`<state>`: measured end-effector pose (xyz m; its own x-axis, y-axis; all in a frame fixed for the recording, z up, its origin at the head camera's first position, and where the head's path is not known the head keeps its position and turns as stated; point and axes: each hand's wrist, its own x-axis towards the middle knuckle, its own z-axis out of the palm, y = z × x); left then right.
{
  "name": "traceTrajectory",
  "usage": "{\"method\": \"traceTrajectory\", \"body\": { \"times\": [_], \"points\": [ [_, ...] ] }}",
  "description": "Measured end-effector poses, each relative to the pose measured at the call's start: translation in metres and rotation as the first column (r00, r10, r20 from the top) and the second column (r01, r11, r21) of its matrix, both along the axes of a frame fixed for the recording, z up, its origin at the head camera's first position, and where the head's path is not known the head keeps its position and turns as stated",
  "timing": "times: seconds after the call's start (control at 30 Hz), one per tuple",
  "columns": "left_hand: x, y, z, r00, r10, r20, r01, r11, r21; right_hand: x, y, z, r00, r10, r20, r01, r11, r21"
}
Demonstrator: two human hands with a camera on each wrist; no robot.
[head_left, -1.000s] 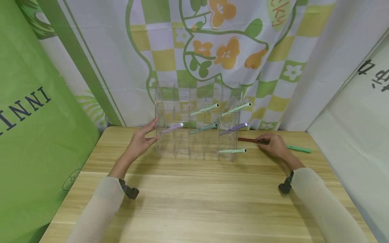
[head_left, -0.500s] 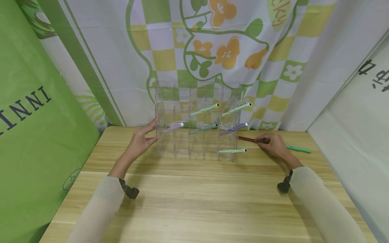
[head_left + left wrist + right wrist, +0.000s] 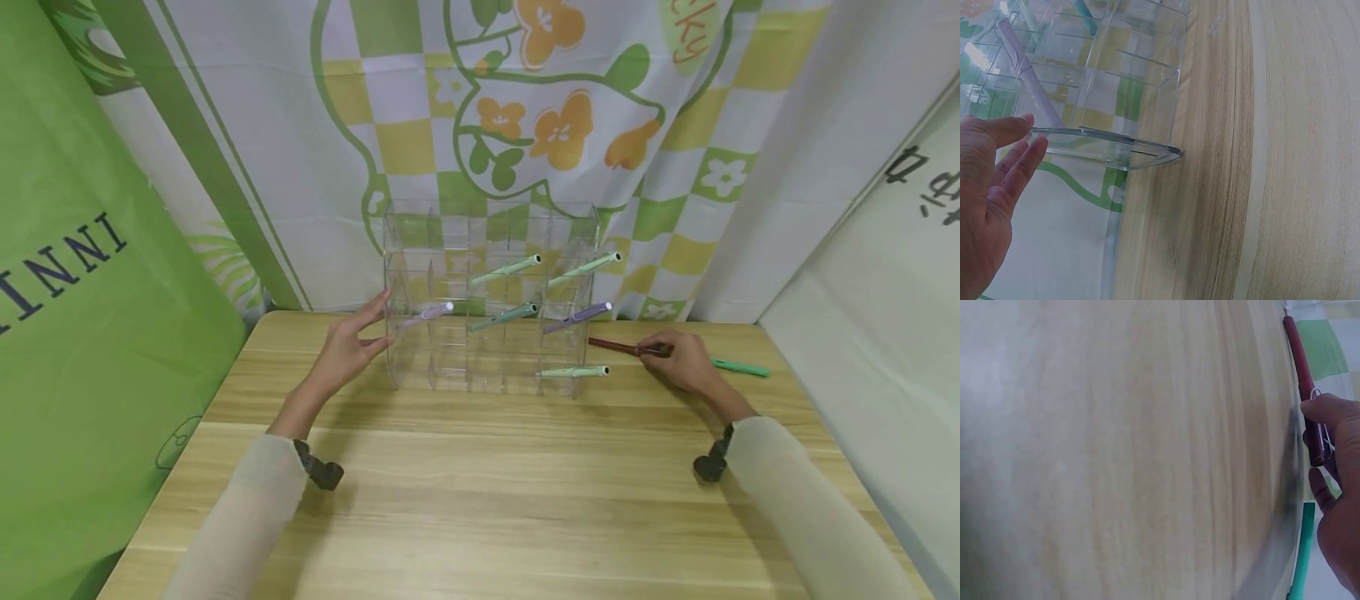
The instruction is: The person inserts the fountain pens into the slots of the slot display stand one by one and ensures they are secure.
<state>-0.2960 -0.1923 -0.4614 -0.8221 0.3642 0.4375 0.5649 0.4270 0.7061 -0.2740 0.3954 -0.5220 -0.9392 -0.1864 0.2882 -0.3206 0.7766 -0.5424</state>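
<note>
My left hand point(image 3: 347, 352) pinches the left side panel of a clear pen rack point(image 3: 447, 379), thumb on one face and fingers on the other in the left wrist view. Several pens stick out of its compartments: a lilac pen point(image 3: 1029, 75), a dark purple pen point(image 3: 577, 318), a grey-green pen point(image 3: 504, 317) and light green pens point(image 3: 573, 372). To the right of the rack, my right hand point(image 3: 684, 362) pinches a dark red pen point(image 3: 1299, 356) by its clip end. The pen's other end points toward the rack's lower right side.
A bright green pen point(image 3: 741, 367) lies on the wooden table point(image 3: 465, 500) just right of my right hand. Behind the rack hangs a patterned curtain point(image 3: 405, 150). Green cloth point(image 3: 90, 333) stands at the left and a white panel point(image 3: 885, 275) at the right.
My right hand has shifted slightly right with the dark red pen over the last half second. The left hand and the rack stay where they were.
</note>
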Motion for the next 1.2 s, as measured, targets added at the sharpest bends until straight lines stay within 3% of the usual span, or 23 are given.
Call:
{"method": "traceTrajectory", "body": {
  "times": [1.2],
  "points": [
    [0.001, 0.000, 0.000, 1.000, -0.011, -0.019, 0.011, 1.000, 0.005, 0.032, 0.003, 0.035, 1.000, -0.007, -0.016, 0.004, 0.985, -0.172]
  ]
}}
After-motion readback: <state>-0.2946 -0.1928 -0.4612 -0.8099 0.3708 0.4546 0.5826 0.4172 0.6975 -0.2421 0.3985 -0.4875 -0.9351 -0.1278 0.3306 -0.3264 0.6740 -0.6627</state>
